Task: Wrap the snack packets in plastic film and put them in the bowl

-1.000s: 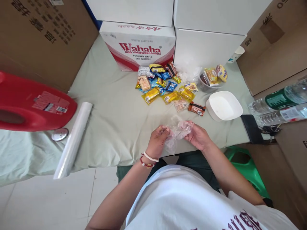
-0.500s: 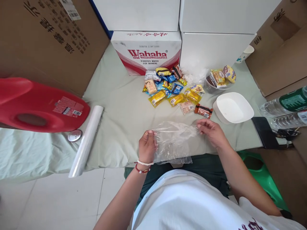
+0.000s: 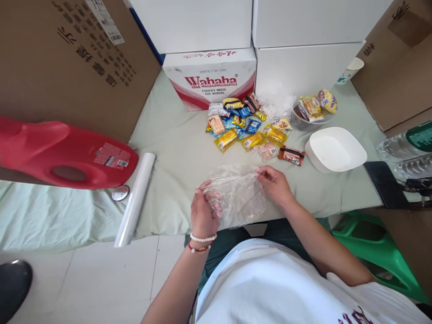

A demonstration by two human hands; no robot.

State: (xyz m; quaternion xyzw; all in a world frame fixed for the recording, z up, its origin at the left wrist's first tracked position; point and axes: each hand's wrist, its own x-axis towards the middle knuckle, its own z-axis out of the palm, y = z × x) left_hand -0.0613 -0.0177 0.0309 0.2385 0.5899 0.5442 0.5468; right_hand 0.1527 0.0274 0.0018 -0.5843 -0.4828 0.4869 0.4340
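Observation:
A thin, crinkled clear plastic bag is stretched between my hands at the table's front edge. My left hand, with a beaded and a red bracelet at the wrist, holds its left side; the curled fingers show through the film, the thumb nearer me. On the other side, my right hand pinches the upper right edge between thumb and fingertips. Just beyond lies a pile of wrapped snacks, with yellow packets, blue packets and a brown-red packet. A white bowl stands right of them.
A clear bowl of snacks and crumpled clear plastic are at the back, before a Wahaba carton. A film roll, round tin and red jug lie left. Bottles and a green stool are right.
My right hand has moved left, closer to my left hand, so the plastic bag is bunched rather than stretched wide. My left fingers have spread behind the film. The view has shifted slightly.

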